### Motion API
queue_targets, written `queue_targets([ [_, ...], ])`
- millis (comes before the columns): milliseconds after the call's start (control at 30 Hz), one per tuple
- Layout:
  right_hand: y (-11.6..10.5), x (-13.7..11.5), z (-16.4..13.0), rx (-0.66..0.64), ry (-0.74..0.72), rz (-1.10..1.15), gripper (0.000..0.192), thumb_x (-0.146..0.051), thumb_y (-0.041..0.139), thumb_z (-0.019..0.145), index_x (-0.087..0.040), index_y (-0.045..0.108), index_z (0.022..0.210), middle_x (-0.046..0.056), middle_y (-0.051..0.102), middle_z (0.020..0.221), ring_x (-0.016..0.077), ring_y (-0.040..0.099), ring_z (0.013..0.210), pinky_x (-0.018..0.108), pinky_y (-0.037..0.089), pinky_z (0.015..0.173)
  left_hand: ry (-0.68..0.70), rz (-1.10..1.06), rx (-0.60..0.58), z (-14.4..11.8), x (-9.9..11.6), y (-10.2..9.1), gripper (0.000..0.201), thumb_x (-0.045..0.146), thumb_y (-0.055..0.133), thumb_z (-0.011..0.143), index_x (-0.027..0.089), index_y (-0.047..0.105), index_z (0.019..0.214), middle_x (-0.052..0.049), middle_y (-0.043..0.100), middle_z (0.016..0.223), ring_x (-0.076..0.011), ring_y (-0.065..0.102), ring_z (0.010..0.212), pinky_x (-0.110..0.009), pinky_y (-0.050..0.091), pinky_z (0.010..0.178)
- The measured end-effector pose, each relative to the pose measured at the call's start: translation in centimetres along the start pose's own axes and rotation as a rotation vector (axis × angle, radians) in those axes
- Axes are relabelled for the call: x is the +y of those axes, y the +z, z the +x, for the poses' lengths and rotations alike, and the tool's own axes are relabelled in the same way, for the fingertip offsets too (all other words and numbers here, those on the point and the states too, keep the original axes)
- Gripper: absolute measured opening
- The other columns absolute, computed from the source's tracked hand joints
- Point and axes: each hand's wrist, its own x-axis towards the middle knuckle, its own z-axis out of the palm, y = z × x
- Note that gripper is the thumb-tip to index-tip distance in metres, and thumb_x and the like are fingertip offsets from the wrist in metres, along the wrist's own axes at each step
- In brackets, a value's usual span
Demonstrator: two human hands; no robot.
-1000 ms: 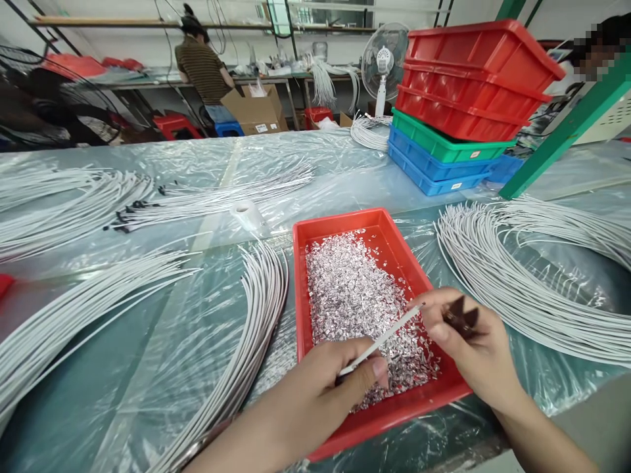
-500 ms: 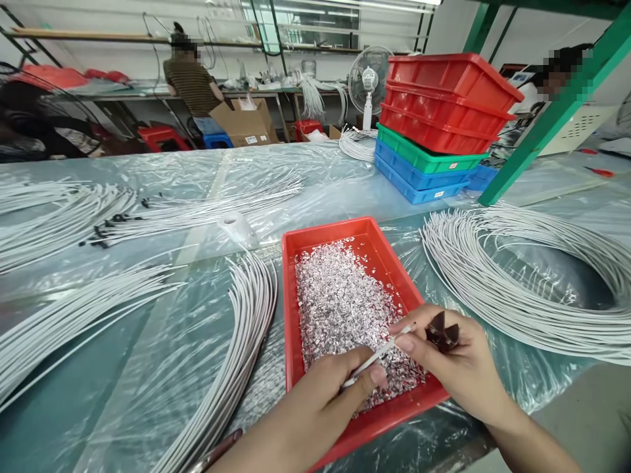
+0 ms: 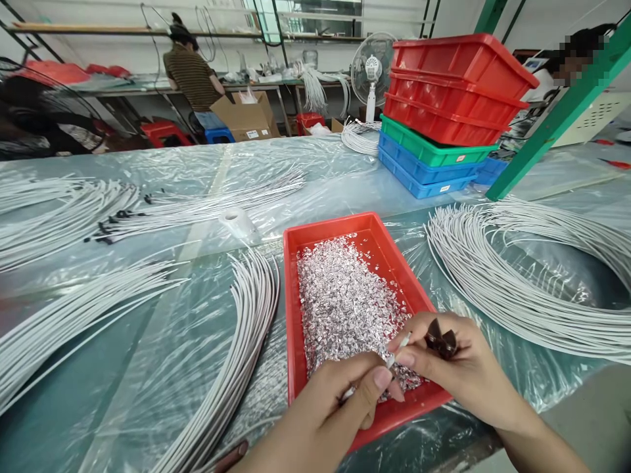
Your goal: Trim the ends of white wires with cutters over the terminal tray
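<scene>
Over the near end of a red tray (image 3: 292,335) my two hands meet on a thin white cable (image 3: 405,339). Thumb and fingers of my left hand (image 3: 340,397) are closed round the cable, hiding most of it. My right hand (image 3: 463,358) pinches it near its tip. Tucked in the right palm is a dark brown piece with two pointed prongs (image 3: 441,340); its kind is not clear. Many small shiny silver bits (image 3: 340,295) cover the tray's floor beneath my hands.
White cable bundles (image 3: 254,315) lie left of the tray, and a large cable coil (image 3: 473,282) lies right. Stacked bins (image 3: 444,125) stand behind, beside a green post (image 3: 557,125). A white roll (image 3: 239,223) sits beyond the tray. People (image 3: 194,75) are in the background.
My left fingers have slid up the cable toward its tip, so less of it shows between my hands. The right hand keeps its pinch and the pronged piece. The view has shifted slightly.
</scene>
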Motion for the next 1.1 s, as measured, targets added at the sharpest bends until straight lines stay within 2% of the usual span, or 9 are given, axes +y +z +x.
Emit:
queue_targets([
  [200, 0.0, -1.0, -0.2, 0.044, -0.062, -0.239, 0.021, -0.010, 0.063, 0.087, -0.028, 0.068, 0.096, -0.005, 0.067, 0.067, 0.0090, 0.064, 0.060, 0.016, 0.050, 0.055, 0.017, -0.025, 0.063, -0.1, 0.5, -0.1, 0.042, 0.050, 0.042, 0.090, 0.016, 0.066, 0.081, 0.007, 0.033, 0.053, -0.0100, 0.029, 0.049, -0.025, 0.022, 0.048],
  [333, 0.0, -1.0, -0.2, 0.032, -0.076, -0.214, 0.026, -0.008, 0.060, 0.088, -0.029, 0.068, 0.101, -0.004, 0.069, 0.071, 0.0094, 0.066, 0.063, 0.017, 0.053, 0.059, 0.002, -0.047, 0.091, -0.2, 1.1, 0.1, 0.035, 0.043, 0.044, 0.090, 0.016, 0.060, 0.075, 0.007, 0.033, 0.053, -0.0103, 0.029, 0.051, -0.026, 0.022, 0.049],
  [500, 0.1, -0.7, -0.1, 0.062, -0.081, -0.239, 0.028, -0.005, 0.063, 0.084, -0.028, 0.069, 0.099, -0.003, 0.072, 0.086, 0.0087, 0.067, 0.073, 0.015, 0.053, 0.066, 0.011, -0.085, 0.095, -0.2, 0.6, 0.4, 0.041, 0.050, 0.040, 0.090, 0.020, 0.044, 0.063, 0.008, 0.026, 0.053, -0.0103, 0.022, 0.049, -0.027, 0.017, 0.047],
  [767, 0.1, -0.7, -0.3, -0.003, -0.059, -0.169, 0.029, -0.003, 0.058, 0.087, -0.024, 0.069, 0.104, 0.000, 0.072, 0.084, 0.0099, 0.068, 0.072, 0.016, 0.055, 0.066, 0.007, -0.108, 0.121, -0.3, 1.9, 0.0, 0.028, 0.035, 0.049, 0.087, 0.016, 0.067, 0.078, 0.007, 0.033, 0.053, -0.0101, 0.027, 0.051, -0.026, 0.020, 0.049],
  [900, 0.2, -0.6, -0.3, -0.001, -0.028, -0.172, 0.032, -0.005, 0.058, 0.088, -0.030, 0.068, 0.107, -0.002, 0.072, 0.086, 0.0116, 0.069, 0.074, 0.019, 0.056, 0.066, -0.039, -0.130, 0.121, -0.4, 2.3, -0.3, 0.025, 0.034, 0.055, 0.084, 0.016, 0.065, 0.069, 0.007, 0.034, 0.052, -0.0098, 0.028, 0.050, -0.026, 0.019, 0.049],
  [1000, 0.1, -0.3, -0.4, 0.004, -0.064, -0.239, 0.034, -0.006, 0.058, 0.088, -0.032, 0.066, 0.109, -0.002, 0.072, 0.088, 0.0121, 0.068, 0.075, 0.020, 0.054, 0.065, -0.073, -0.139, 0.109, -0.4, 2.3, -0.4, 0.029, 0.035, 0.058, 0.083, 0.016, 0.060, 0.062, 0.007, 0.033, 0.050, -0.0089, 0.025, 0.049, -0.026, 0.018, 0.047],
  [1100, -0.2, 0.0, -0.7, -0.044, -0.129, -0.277, 0.035, -0.014, 0.066, 0.085, -0.031, 0.062, 0.115, -0.001, 0.070, 0.093, 0.0129, 0.067, 0.077, 0.022, 0.053, 0.068, -0.084, -0.159, 0.098, -0.4, 2.1, -0.5, 0.029, 0.041, 0.058, 0.083, 0.015, 0.067, 0.072, 0.008, 0.028, 0.049, -0.0084, 0.022, 0.047, -0.025, 0.016, 0.046],
])
